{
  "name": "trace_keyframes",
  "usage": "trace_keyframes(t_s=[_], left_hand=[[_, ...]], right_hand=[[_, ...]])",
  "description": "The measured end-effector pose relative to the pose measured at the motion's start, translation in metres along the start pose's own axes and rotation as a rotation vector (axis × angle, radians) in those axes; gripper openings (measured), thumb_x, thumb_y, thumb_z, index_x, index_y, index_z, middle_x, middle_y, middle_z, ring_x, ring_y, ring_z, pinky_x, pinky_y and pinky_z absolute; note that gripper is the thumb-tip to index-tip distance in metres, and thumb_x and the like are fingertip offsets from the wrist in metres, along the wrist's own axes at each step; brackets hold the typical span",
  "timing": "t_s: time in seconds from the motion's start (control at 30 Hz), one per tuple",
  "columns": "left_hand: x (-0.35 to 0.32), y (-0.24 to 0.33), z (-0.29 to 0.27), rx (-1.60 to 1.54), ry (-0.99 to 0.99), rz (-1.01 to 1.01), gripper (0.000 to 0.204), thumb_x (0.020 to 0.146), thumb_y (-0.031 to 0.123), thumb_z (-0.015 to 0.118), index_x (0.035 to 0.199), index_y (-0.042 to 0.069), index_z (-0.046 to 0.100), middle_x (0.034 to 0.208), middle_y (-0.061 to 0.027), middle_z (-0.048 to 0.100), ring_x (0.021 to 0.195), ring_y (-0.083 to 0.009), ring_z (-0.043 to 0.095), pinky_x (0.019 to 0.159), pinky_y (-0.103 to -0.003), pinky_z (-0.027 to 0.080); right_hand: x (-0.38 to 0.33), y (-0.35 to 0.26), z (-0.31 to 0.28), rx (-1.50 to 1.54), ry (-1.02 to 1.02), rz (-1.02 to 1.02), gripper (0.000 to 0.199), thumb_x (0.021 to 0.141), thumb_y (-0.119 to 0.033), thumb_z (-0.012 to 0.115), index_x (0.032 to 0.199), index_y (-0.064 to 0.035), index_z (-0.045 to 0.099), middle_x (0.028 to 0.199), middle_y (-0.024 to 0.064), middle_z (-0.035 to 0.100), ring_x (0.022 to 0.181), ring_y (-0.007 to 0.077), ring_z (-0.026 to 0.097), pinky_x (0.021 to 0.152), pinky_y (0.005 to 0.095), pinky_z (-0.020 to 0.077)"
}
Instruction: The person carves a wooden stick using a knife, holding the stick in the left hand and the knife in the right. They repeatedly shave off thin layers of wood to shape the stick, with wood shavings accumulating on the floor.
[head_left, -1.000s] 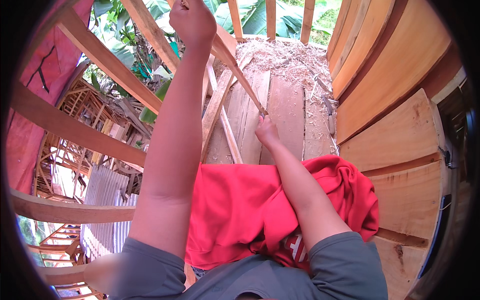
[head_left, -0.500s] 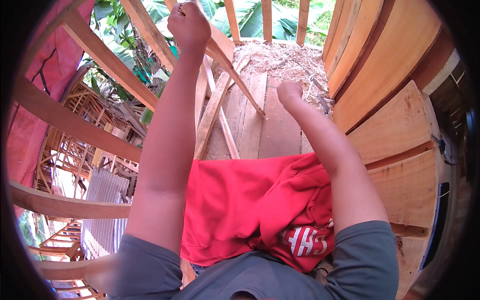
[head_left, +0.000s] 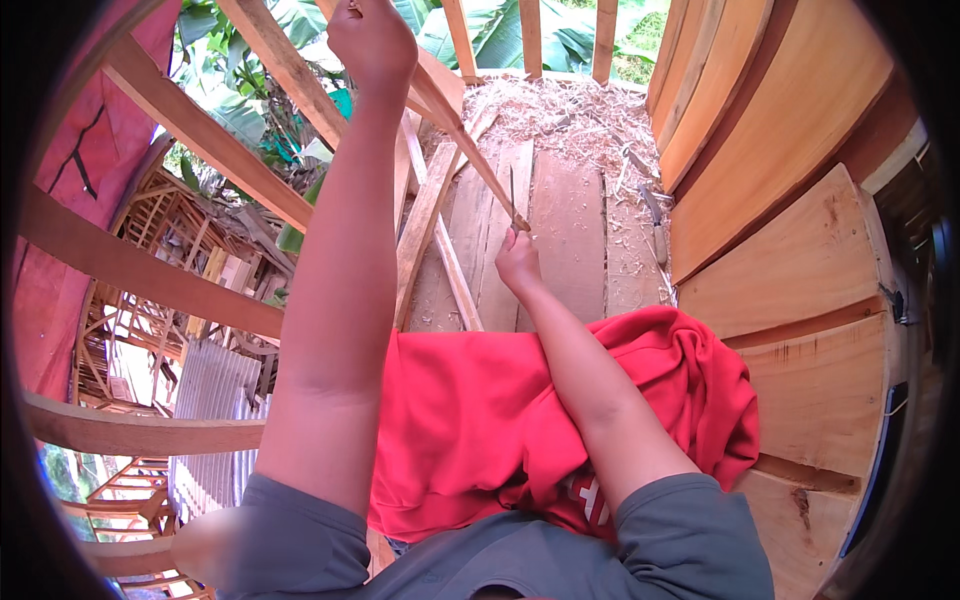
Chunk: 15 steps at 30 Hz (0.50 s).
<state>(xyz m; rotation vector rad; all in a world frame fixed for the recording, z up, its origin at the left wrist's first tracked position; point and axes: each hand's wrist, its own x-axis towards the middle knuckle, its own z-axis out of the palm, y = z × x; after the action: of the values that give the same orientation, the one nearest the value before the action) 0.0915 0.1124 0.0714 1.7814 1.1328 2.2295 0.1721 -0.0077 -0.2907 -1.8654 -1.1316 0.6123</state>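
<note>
My left hand point(head_left: 372, 40) is raised high and closed around the upper part of a thin slanted wooden strip point(head_left: 468, 150). The strip runs down to my right hand point(head_left: 518, 262). That hand is closed on a thin dark blade-like tool point(head_left: 512, 195) that points up beside the strip's lower end. A red cloth point(head_left: 470, 420) lies over my lap, under both forearms. Floor planks point(head_left: 570, 250) lie beyond my right hand.
Wood shavings point(head_left: 570, 110) cover the far end of the planks. A hand tool point(head_left: 655, 225) lies by the curved plank wall point(head_left: 780, 150) on the right. On the left, open wooden beams point(head_left: 150, 260) show a drop to structures below.
My right hand reached forward over the planks half a second ago and has come back to the strip's lower end, now with the thin tool in it. My left hand stayed on the strip.
</note>
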Motion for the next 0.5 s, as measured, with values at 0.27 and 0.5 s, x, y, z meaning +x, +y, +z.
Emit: trace_keyframes(t_s=[0.27, 0.5], left_hand=[[-0.003, 0.017, 0.007, -0.19, -0.07, -0.093, 0.028, 0.091, 0.016, 0.04, 0.072, -0.001, 0.049, 0.065, -0.011, 0.046, 0.064, -0.0197, 0.046, 0.062, -0.039, 0.038], [-0.007, 0.021, 0.006, -0.229, -0.063, -0.081, 0.026, 0.091, 0.015, 0.04, 0.073, 0.0, 0.05, 0.066, -0.009, 0.046, 0.064, -0.0183, 0.044, 0.063, -0.037, 0.038]], right_hand=[[0.037, 0.002, -0.074, -0.584, -0.287, -0.194, 0.038, 0.101, -0.033, 0.046, 0.098, -0.0007, 0.065, 0.094, 0.0226, 0.069, 0.087, 0.0418, 0.068, 0.072, 0.0514, 0.0543], [0.125, -0.034, -0.153, -0.996, -0.235, -0.129, 0.025, 0.093, -0.023, 0.056, 0.099, -0.0038, 0.071, 0.098, 0.0183, 0.072, 0.089, 0.034, 0.07, 0.073, 0.0447, 0.0543]])
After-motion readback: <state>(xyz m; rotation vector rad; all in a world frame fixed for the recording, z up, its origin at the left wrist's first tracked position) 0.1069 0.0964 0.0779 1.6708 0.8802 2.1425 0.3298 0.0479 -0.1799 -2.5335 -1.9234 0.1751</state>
